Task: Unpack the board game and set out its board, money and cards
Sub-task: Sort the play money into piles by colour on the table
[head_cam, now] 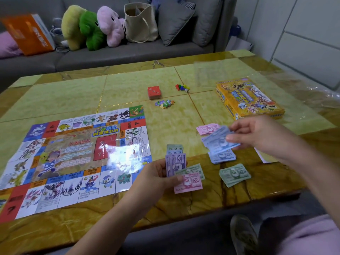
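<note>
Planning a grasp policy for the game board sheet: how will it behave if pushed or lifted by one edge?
The game board looks like thin paper with fold creases, so it would probably flop and bend along them when lifted. Its glossy face shows glare and the table looks polished, so a push likely slides it. Probably light.

Glossy yellow-green marble table before a grey sofa, white panelled wall at right

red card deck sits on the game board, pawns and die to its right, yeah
No. In the head view the red card deck sits on the table beyond the game board, not on it; pawns and die are to its right.
</note>
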